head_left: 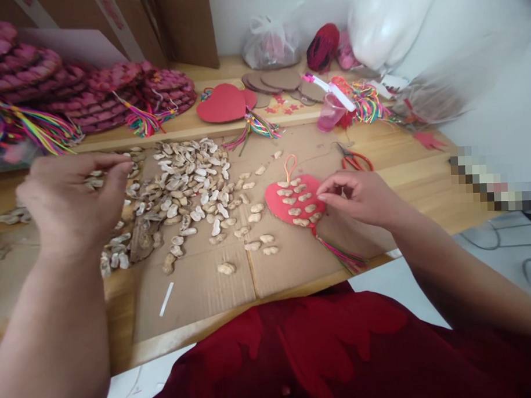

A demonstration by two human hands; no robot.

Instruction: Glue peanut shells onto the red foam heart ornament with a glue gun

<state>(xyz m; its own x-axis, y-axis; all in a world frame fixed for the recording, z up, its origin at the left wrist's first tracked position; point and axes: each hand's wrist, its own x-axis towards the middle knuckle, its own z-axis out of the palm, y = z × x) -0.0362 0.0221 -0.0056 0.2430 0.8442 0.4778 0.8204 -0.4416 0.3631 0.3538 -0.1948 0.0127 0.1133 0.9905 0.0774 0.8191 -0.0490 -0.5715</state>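
A red heart-shaped card [292, 209] with an orange loop and a coloured tassel lies on the cardboard sheet [199, 294], and several peanut shell halves are stuck on it. My right hand [361, 198] rests at the heart's right edge, fingers pinched together against the shells there. My left hand [74, 200] hovers raised over the left side of the shell pile [187, 190], fingers curled and bunched, seemingly around shells I cannot make out.
Stacks of finished pink hearts [91, 89] with rainbow tassels fill the back left. Blank red hearts [222, 103], brown card discs [279, 79], a pink cup [330, 112], plastic bags and orange scissors [355, 159] lie at the back right. The table edge runs near my lap.
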